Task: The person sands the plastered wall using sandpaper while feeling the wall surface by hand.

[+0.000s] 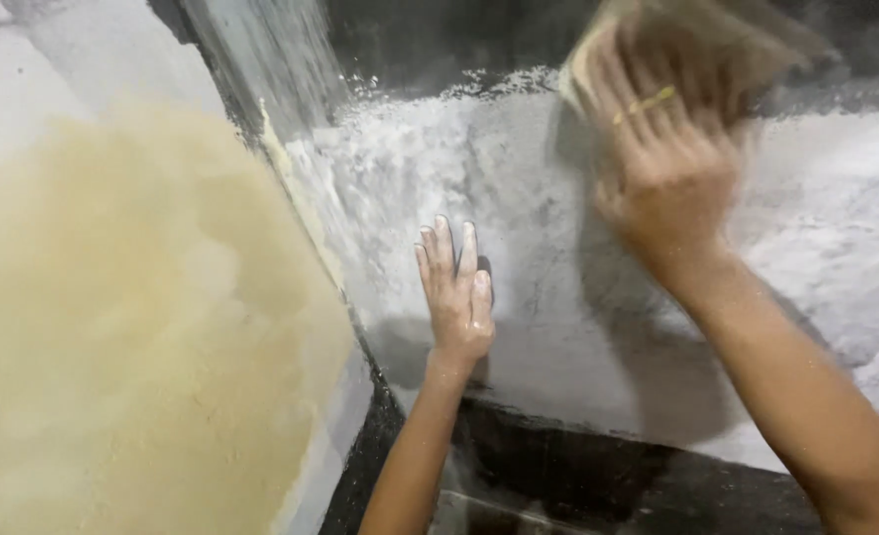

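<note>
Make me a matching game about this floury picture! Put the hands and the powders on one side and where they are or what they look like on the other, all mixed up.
Things:
1. left hand
2. right hand
3. yellowish powder heap
4. white powder

Descriptions:
A. blurred, raised at top right, gripping a flat brown piece
B. piled along the back of the grey surface
C. pressed flat, fingers spread, on the grey surface
D. fills the left side of the picture

Pairs: 1-C, 2-A, 3-D, 4-B

a large pale yellow dough mass (132, 327) fills the left; dark floor (598, 495) lies below.
</note>
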